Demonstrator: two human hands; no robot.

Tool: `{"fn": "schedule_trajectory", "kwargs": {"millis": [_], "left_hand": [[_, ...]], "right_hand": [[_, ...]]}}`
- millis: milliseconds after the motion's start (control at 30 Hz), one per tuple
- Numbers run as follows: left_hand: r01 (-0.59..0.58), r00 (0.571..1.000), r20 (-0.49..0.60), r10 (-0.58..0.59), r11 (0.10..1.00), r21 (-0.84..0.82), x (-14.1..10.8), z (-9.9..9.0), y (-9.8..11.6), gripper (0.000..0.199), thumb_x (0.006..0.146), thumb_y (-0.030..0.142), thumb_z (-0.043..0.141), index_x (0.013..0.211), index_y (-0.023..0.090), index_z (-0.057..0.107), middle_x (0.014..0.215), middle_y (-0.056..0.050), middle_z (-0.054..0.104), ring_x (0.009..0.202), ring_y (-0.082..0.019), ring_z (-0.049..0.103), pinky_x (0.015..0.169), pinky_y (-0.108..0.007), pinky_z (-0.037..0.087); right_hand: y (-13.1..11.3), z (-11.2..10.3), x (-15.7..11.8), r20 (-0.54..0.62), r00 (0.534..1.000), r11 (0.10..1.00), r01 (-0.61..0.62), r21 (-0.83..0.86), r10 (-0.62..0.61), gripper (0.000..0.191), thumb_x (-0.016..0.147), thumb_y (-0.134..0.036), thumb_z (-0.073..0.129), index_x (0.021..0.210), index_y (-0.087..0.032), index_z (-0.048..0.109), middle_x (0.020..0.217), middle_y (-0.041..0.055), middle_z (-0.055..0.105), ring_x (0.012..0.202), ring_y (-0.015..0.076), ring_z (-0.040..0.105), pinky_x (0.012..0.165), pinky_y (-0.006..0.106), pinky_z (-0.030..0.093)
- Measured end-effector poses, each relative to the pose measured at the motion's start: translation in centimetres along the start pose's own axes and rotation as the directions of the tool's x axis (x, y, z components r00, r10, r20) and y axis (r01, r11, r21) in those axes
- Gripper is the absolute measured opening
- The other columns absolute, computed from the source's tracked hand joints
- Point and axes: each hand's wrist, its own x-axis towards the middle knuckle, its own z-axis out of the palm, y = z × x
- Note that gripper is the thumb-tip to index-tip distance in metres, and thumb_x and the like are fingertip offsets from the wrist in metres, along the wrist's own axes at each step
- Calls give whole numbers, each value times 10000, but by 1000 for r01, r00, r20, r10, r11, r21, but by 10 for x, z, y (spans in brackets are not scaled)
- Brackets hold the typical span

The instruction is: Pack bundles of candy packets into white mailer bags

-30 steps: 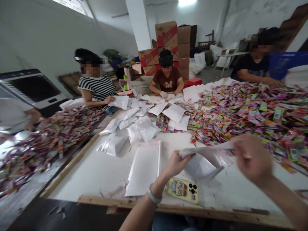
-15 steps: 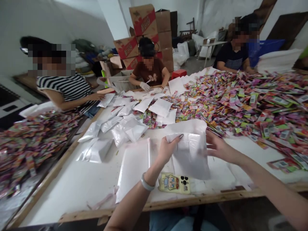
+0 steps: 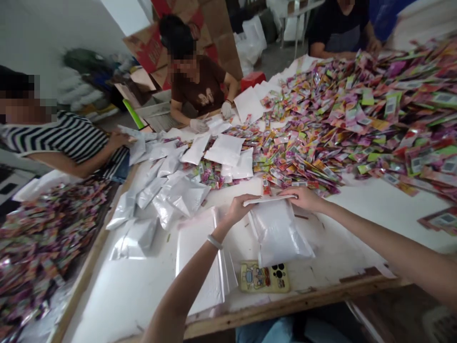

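A white plastic mailing bag (image 3: 280, 231) hangs in front of me just over the table, its top edge folded over. My left hand (image 3: 241, 206) is closed on the left end of that fold, and my right hand (image 3: 303, 197) grips the right end. The bag's lower part looks filled out; what is inside does not show. Below it lies a phone in a yellow cartoon case (image 3: 264, 277). Left of the bag is a stack of flat white bags (image 3: 200, 252), close to my left forearm.
Filled white bags (image 3: 178, 195) lie in a cluster to the left. A large heap of colourful small packets (image 3: 357, 124) covers the right and back; more packets (image 3: 53, 238) lie at far left. Three people sit around the table (image 3: 117, 295), which has a wooden edge.
Both hands have come to the bag's top edge, which is now folded over; before, the bag was raised with my right fingers spread beside it. The view has tilted down.
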Motion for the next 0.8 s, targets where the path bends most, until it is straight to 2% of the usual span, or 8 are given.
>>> {"fn": "schedule_trajectory", "kwargs": {"millis": [100, 200, 300, 433, 533, 667, 733, 800], "left_hand": [[-233, 964, 197, 182, 930, 284, -2, -15, -12, 411, 841, 191, 697, 1246, 223, 765, 1344, -109, 741, 1297, -300, 679, 1155, -486, 505], [-519, 840, 425, 336, 724, 453, -11, -27, -22, 591, 917, 49, 483, 1463, 238, 608, 1495, -92, 635, 1497, -255, 489, 1198, -474, 481], [-664, 737, 612, 285, 472, 580, -26, -28, -30, 703, 936, -35, 359, 1580, 230, 452, 1620, -75, 500, 1609, -236, 234, 1287, -503, 359], [-595, 801, 592, 89, 238, 768, -53, -9, -35, 696, 954, -12, 369, 1636, 120, 317, 1702, -154, 326, 1620, -323, 99, 1314, -596, 247], [-563, 823, 563, 68, 227, 795, -68, 14, -33, 688, 962, 36, 381, 1639, 44, 259, 1712, -219, 246, 1624, -334, 89, 1313, -620, 202], [-697, 706, 694, 142, 314, 644, -68, 36, -20, 606, 1021, 74, 326, 1616, 174, 378, 1703, -118, 343, 1620, -227, 216, 1340, -489, 183], [-702, 699, 694, 170, 347, 622, -65, 29, -3, 566, 1040, 93, 316, 1579, 194, 452, 1675, -82, 418, 1591, -186, 314, 1337, -407, 206], [-640, 761, 619, 192, 372, 672, -64, 4, 24, 534, 1032, 116, 367, 1538, 207, 514, 1634, -54, 494, 1555, -180, 393, 1334, -388, 214]], "right_hand": [[17, 11, -14, -24, 987, 974, 152, -169, -158, 415, 910, -118, 559, 1253, -237, 761, 1312, 56, 755, 1260, 231, 697, 1135, 440, 535], [27, 20, -29, 12, 959, 930, 277, -243, -283, 471, 948, -93, 528, 1364, -240, 695, 1397, 53, 708, 1333, 196, 646, 1177, 412, 508], [29, 28, -42, 137, 918, 874, 397, -280, -373, 513, 978, -59, 472, 1434, -227, 635, 1501, 74, 627, 1447, 198, 538, 1235, 442, 439], [27, 40, -62, 293, 907, 873, 388, -297, -303, 673, 934, -2, 415, 1586, -166, 446, 1650, 135, 435, 1575, 218, 325, 1284, 483, 340], [27, 53, -76, 307, 928, 888, 314, -337, -212, 760, 933, -27, 392, 1666, -184, 267, 1709, 141, 304, 1600, 236, 236, 1286, 510, 316], [31, 68, -80, 188, 969, 888, 225, -400, -161, 787, 1013, -166, 369, 1698, -286, 0, 1738, 108, 244, 1594, 248, 254, 1266, 522, 354], [30, 63, -77, 104, 981, 883, 194, -427, -165, 839, 992, -147, 361, 1691, -270, -86, 1755, 128, 186, 1602, 276, 240, 1260, 544, 359], [29, 47, -76, -9, 984, 881, 154, -447, -176, 877, 953, -115, 378, 1691, -213, -86, 1763, 171, 124, 1614, 325, 205, 1266, 577, 335]]}}
